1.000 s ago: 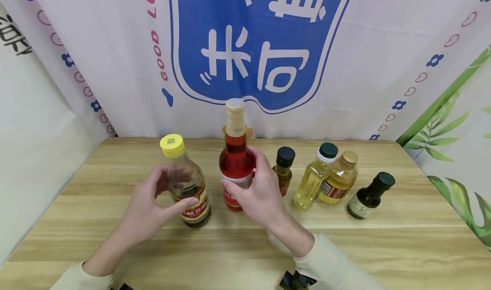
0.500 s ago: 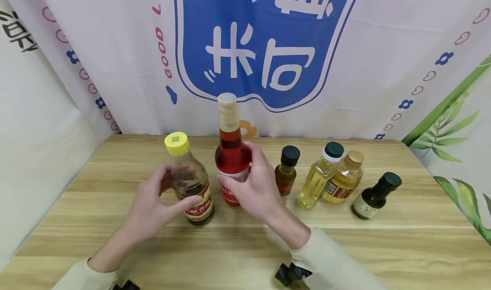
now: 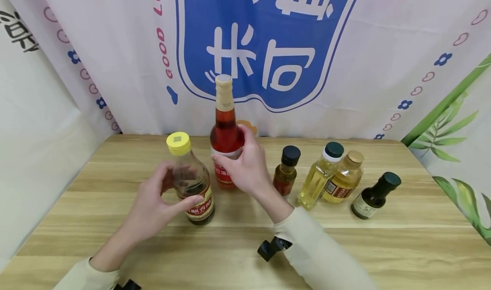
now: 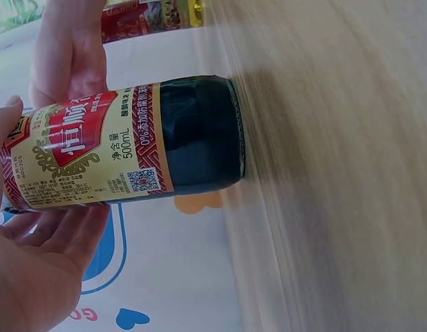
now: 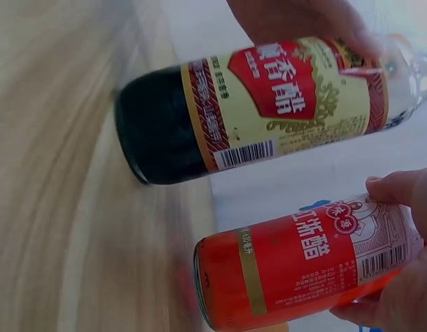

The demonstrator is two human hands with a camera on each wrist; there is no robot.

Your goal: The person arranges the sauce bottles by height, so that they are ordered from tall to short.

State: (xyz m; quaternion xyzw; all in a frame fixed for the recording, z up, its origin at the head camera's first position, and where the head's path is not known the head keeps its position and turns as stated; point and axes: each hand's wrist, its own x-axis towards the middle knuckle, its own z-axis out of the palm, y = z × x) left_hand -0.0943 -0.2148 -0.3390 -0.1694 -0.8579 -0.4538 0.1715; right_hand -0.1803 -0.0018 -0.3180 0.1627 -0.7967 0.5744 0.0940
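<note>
On the left of the head view, a glass vinegar bottle (image 3: 200, 209) with a yellow cap, dark liquid and a red-and-cream label stands upright on the wooden table. My left hand (image 3: 143, 209) grips it, thumb across the front and fingers around the far side. To its right, my right hand (image 3: 249, 166) holds a taller red vinegar bottle (image 3: 226, 138) with a cream-wrapped neck. In the right wrist view, the base of the red bottle (image 5: 269, 277) is close over the table, while the dark bottle (image 5: 255, 111) is beside it.
Right of the hands stand several smaller bottles: a black-capped one (image 3: 284, 177), a green-capped oil bottle (image 3: 312, 183), a tan-capped one (image 3: 343, 181) and a small dark bottle (image 3: 370, 202). A printed white cloth (image 3: 130, 59) hangs behind the table (image 3: 215, 256).
My right hand has raised the red vinegar bottle and carried it slightly left and away from me. The left hand and the dark bottle hold their place.
</note>
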